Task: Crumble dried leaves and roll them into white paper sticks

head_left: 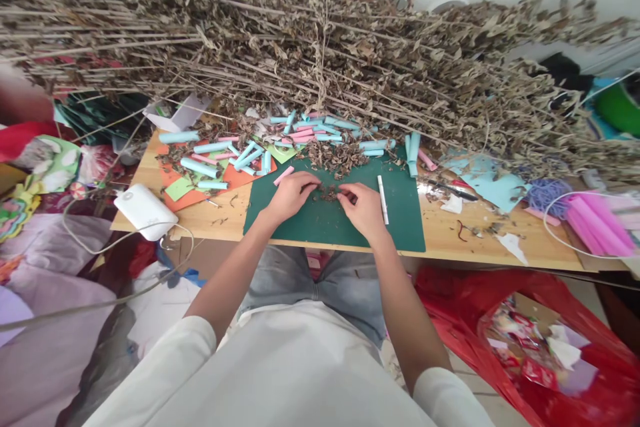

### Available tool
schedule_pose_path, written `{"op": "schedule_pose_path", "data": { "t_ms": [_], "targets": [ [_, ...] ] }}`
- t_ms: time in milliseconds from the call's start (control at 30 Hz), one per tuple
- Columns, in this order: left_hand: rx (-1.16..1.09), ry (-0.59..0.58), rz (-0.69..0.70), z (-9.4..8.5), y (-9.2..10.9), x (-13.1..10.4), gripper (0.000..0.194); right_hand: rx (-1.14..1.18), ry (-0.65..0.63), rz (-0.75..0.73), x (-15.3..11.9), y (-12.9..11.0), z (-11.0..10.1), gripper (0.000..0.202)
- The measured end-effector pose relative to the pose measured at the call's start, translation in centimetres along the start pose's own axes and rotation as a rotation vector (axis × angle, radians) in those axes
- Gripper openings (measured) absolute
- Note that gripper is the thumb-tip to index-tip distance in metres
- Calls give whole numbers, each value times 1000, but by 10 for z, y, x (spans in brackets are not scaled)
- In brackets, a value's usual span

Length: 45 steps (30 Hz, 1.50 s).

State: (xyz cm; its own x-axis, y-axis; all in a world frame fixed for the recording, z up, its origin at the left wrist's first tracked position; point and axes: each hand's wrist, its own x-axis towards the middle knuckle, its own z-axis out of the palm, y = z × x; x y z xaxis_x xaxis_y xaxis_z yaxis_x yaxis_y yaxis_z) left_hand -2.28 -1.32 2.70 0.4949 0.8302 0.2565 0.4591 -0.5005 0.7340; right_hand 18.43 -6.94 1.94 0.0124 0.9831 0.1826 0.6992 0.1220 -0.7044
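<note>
My left hand (295,195) rests on the green mat (320,230), its fingers bent toward a small heap of crumbled dried leaves (327,193). Across that heap, my right hand (361,208) has its fingertips pressed together, and what they pinch is too small to make out. Whether the left fingertips hold any leaf bits cannot be seen. A white stick (383,199) lies to the right of my right hand. One pink paper roll (284,176) sits just above my left hand. A larger leaf pile (340,155) lies at the mat's far edge.
Dried stalks (300,47) span the back of the wooden table (230,213). Several blue rolls (247,155) and pink ones lie before them. A white power bank (145,211) with a cable is left; blue paper (490,180) is right. A red bag (460,300) hangs lower right.
</note>
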Motion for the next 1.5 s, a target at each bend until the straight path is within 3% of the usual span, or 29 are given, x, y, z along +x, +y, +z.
{"op": "schedule_pose_path", "data": {
  "t_ms": [100, 200, 333, 533, 800, 900, 1133, 1300, 1500],
  "targets": [
    [9, -13, -26, 4, -2, 1, 9, -115, -44, -26, 1, -5, 4, 20],
    [49, -15, 13, 6, 1, 1, 11, -132, -65, -63, 2, -9, 9, 9],
    [143, 68, 92, 0, 5, 0, 19, 25, 7, -64, 4, -7, 12, 11],
    [65, -1, 153, 7, 11, -5, 20, 214, 83, 20, 2, -12, 16, 10],
    [-72, 86, -57, 16, 8, -1, 10, 409, 223, 179, -2, -15, 13, 13],
    [-14, 84, -75, 12, 4, -1, 13, 332, 193, 138, 0, -11, 12, 15],
    [202, 13, 102, 10, 4, -5, 19, -107, 5, -54, 4, -7, 22, 23],
    [147, -17, 9, 17, 10, -5, 22, -224, -39, -125, 3, -10, 27, 23],
    [-155, 32, -154, 22, 18, -3, 14, 99, 120, 3, -1, -15, 20, 16]
  ]
}}
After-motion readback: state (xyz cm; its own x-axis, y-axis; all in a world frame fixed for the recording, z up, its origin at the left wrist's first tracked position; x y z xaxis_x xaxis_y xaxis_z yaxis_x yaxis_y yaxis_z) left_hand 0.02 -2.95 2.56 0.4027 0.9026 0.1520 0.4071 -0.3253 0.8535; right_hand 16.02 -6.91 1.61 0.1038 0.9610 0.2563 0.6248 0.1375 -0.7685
